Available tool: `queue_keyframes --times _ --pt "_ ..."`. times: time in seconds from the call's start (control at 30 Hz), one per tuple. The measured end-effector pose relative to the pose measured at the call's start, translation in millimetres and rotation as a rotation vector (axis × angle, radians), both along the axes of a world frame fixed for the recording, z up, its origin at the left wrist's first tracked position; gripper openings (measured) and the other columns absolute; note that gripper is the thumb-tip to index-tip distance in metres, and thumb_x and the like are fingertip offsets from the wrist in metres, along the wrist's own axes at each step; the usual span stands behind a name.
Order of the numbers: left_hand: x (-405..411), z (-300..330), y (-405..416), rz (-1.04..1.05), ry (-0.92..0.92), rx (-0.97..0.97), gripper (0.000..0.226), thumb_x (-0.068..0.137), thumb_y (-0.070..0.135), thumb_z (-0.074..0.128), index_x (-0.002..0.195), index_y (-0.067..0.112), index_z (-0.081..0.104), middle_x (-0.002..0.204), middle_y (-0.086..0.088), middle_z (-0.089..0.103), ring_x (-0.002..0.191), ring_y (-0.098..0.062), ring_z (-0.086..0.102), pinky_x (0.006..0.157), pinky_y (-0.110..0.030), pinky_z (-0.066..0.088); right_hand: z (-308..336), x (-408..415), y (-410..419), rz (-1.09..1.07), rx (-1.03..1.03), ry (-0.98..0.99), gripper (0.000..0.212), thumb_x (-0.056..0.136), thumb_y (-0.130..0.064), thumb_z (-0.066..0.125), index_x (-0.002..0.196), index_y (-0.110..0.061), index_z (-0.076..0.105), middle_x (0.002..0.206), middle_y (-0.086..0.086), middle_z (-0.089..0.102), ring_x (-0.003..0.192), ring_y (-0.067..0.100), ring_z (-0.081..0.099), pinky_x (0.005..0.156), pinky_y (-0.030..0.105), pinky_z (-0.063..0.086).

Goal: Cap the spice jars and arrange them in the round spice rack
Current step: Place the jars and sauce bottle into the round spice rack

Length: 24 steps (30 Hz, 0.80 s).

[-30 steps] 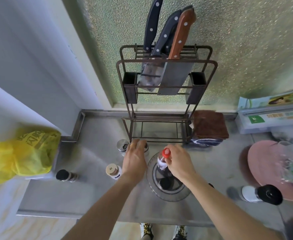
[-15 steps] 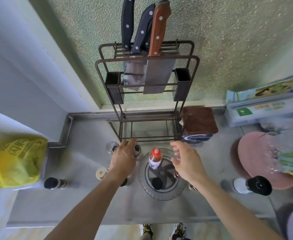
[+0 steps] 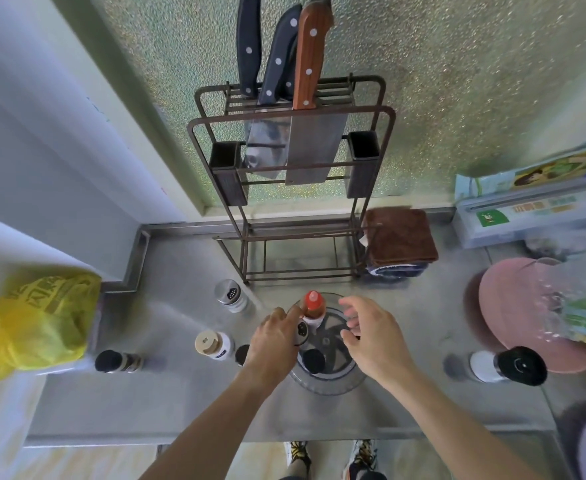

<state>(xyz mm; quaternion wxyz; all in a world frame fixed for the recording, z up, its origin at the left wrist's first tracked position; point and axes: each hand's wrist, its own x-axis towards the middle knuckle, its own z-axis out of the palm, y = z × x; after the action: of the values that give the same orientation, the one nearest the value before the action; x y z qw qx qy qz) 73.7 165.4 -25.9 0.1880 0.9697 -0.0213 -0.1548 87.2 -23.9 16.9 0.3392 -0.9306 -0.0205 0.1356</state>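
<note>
The round clear spice rack (image 3: 333, 384) sits on the steel counter below my hands. A red-capped bottle (image 3: 314, 304) stands in its far side, and a black-capped jar (image 3: 314, 360) in its near side. My left hand (image 3: 274, 341) is closed around a small silver-topped jar (image 3: 302, 332) at the rack's left rim. My right hand (image 3: 371, 334) hovers over the rack's right side, fingers apart and holding nothing. A silver shaker (image 3: 231, 296), a beige-lidded jar (image 3: 213, 344) and a black-capped jar (image 3: 116, 361) stand left of the rack. Another black cap (image 3: 242, 354) peeks out beside my left wrist.
A metal knife rack (image 3: 291, 188) with three knives stands right behind the spice rack, a brown cloth (image 3: 398, 237) beside it. A yellow bag (image 3: 32, 323) lies at the left, a pink plate (image 3: 513, 306) and a black-lidded white jar (image 3: 506, 366) at the right.
My right hand let go of the red-capped bottle, which now stands in the rack. My left hand carried the silver-topped jar from behind the rack to its left rim.
</note>
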Motion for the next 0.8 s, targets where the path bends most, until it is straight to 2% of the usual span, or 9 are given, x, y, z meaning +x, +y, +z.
queue_keyframes --times 0.1,0.27,0.4,0.53,0.63,0.7,0.8 --pt "1 -1 0 -0.004 -0.004 -0.005 0.056 0.085 0.009 0.068 0.129 0.029 0.039 0.105 -0.005 0.059 0.092 -0.027 0.062 0.079 -0.038 0.054 -1 -7 1 0.013 0.013 -0.006 0.047 0.084 -0.01 0.077 0.126 -0.022 0.059 0.106 -0.009 0.063 0.09 0.009 0.066 0.087 0.03 0.059" --pt "-3 10 10 0.037 -0.003 -0.056 0.071 0.082 0.003 0.066 0.139 0.03 0.034 0.117 -0.007 0.06 0.104 -0.03 0.062 0.084 -0.04 0.054 8 -14 10 0.005 0.039 -0.081 0.045 0.08 -0.008 0.08 0.118 -0.024 0.062 0.099 -0.014 0.061 0.082 0.005 0.065 0.08 0.023 0.06" --pt "-7 29 45 0.166 -0.119 -0.048 0.056 0.085 0.005 0.061 0.136 0.025 0.049 0.131 0.0 0.058 0.114 -0.027 0.06 0.089 -0.039 0.05 23 -12 39 0.102 0.058 -0.188 0.04 0.082 -0.013 0.078 0.117 -0.024 0.062 0.101 -0.009 0.066 0.086 0.008 0.066 0.082 0.026 0.059" --pt "-14 30 101 0.316 -0.107 -0.005 0.05 0.083 0.006 0.06 0.127 0.03 0.056 0.128 0.003 0.059 0.117 -0.024 0.056 0.084 -0.04 0.054 27 0 92 0.276 0.037 -0.196 0.039 0.089 -0.015 0.068 0.125 -0.026 0.058 0.117 -0.009 0.064 0.104 0.011 0.062 0.092 0.026 0.047" --pt "-23 15 130 0.293 0.002 0.06 0.051 0.085 0.013 0.063 0.131 0.034 0.053 0.134 0.006 0.054 0.122 -0.022 0.054 0.085 -0.037 0.052 17 14 136 0.397 -0.078 -0.177 0.048 0.092 -0.009 0.06 0.137 -0.023 0.049 0.128 -0.001 0.059 0.112 0.022 0.06 0.088 0.031 0.046" --pt "-29 1 141 0.27 0.052 0.08 0.054 0.085 0.012 0.064 0.133 0.035 0.052 0.134 0.005 0.053 0.12 -0.023 0.056 0.087 -0.037 0.052 4 22 161 0.448 -0.168 -0.172 0.053 0.092 -0.005 0.06 0.139 -0.023 0.043 0.126 0.004 0.057 0.106 0.026 0.061 0.08 0.035 0.05" --pt "-37 -18 147 0.284 0.044 0.086 0.055 0.082 0.008 0.065 0.129 0.034 0.051 0.12 0.002 0.059 0.103 -0.027 0.064 0.077 -0.038 0.053 -14 38 190 0.527 -0.286 -0.188 0.059 0.089 -0.003 0.063 0.14 -0.021 0.038 0.127 0.011 0.051 0.099 0.031 0.061 0.07 0.038 0.051"
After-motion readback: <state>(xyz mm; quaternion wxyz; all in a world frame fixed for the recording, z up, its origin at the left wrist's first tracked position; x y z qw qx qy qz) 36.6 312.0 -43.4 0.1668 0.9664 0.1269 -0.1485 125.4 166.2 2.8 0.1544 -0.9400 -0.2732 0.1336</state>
